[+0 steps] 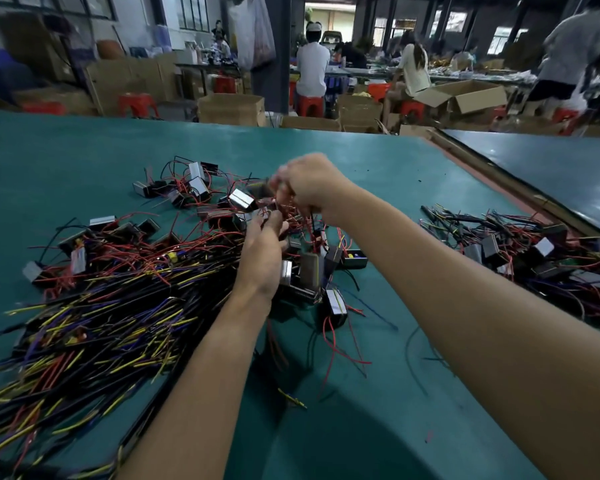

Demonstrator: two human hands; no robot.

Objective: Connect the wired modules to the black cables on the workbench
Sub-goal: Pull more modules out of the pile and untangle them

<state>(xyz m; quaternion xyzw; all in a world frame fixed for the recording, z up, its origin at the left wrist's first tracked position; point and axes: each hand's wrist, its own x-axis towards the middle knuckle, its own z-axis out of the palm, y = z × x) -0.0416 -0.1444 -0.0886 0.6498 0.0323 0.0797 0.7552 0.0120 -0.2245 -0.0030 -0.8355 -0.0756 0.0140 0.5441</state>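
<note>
**A:** How far along is it?

**B:** Well short of done, I'd judge. On the green workbench [84, 150], the heap of black cables [101, 306] at eight o'clock is the biggest thing and looks unjoined. The smaller pile [534, 247] at three o'clock may be finished pairs, but I can't tell.

**A:** And the modules?

**B:** The loose modules [194, 188] run from eleven o'clock to centre, with plenty left.

**A:** Hands?

**B:** They meet just above centre. The right hand [312, 185] is curled and blurred, pinching red leads [284, 206]. The left hand [262, 258], at its seven o'clock, has its fingers closed on the same leads.

**A:** What's in the way?

**B:** The tangle itself, since those leads cross others and will likely snag. A stray wire [291, 398] lies at six o'clock.
</note>
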